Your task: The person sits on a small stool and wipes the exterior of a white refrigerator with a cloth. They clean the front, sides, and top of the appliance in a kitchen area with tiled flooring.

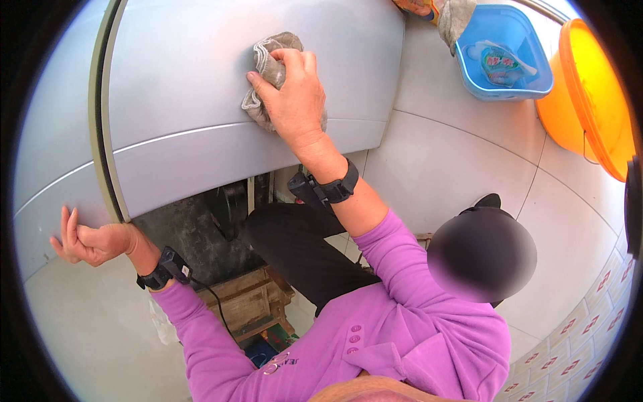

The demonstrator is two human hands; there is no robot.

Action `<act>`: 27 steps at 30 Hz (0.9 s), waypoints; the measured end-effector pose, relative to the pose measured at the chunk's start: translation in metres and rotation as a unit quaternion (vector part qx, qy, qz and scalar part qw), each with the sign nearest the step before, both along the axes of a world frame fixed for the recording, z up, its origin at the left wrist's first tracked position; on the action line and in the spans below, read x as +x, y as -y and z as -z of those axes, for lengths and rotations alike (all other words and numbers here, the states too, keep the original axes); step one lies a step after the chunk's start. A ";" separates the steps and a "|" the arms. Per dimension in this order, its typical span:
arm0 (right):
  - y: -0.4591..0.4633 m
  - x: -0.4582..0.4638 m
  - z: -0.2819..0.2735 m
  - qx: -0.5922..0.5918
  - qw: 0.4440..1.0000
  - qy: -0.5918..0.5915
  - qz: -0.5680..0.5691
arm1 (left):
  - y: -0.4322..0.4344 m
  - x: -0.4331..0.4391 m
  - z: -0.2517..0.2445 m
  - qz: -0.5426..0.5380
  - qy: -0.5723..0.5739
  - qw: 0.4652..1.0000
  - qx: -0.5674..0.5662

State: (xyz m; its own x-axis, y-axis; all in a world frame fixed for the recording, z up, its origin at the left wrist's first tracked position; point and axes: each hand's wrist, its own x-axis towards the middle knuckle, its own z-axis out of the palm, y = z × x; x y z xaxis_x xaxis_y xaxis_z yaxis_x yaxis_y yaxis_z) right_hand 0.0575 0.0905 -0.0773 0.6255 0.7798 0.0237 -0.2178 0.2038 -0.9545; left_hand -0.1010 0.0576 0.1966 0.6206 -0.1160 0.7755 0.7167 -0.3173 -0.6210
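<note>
A bunched grey-brown cloth [274,70] is gripped in my right hand [299,95] and pressed against a smooth silver-grey panel [191,65], above the bright line that crosses it. At the lower left, my left hand [98,241] has its fingers loosely curled and holds nothing. It is beside the lower end of the dark upright gap with pale edging [103,100] between two such panels. Each wrist wears a black strap with a small device.
At the upper right, a blue plastic basin [507,90] holds a printed packet [500,63], with another cloth [454,22] over its rim. An orange bucket [562,95] stands beside it. Below the panel are a dark recess and a wooden frame [251,296].
</note>
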 end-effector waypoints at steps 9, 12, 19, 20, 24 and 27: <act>-0.008 0.007 0.009 -0.035 0.999 -0.032 -0.025 | 0.003 -0.004 0.001 -0.020 -0.011 1.000 -0.010; 0.012 -0.001 -0.010 0.002 1.000 -0.012 -0.001 | 0.003 -0.004 0.004 -0.015 0.005 1.000 -0.023; 0.061 -0.023 -0.086 0.314 0.933 0.117 -0.130 | 0.005 -0.003 0.005 -0.017 0.000 1.000 -0.023; 0.052 -0.022 -0.086 0.319 0.938 0.114 -0.070 | 0.005 -0.003 0.005 -0.011 0.004 1.000 -0.029; 0.006 -0.016 -0.046 0.219 0.967 0.129 0.034 | 0.006 -0.002 0.006 -0.006 -0.002 0.999 -0.033; -0.023 -0.004 0.020 0.036 0.996 0.065 0.048 | 0.006 -0.002 0.007 -0.004 0.004 0.999 -0.040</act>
State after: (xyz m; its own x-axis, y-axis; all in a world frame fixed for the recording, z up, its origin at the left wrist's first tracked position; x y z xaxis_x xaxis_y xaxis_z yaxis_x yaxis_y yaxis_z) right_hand 0.0539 0.1138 -0.0969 0.6849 0.7100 0.1635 -0.0688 0.2863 -0.9557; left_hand -0.1029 0.0512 0.1897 0.6156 -0.0493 0.7865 0.7235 -0.3604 -0.5888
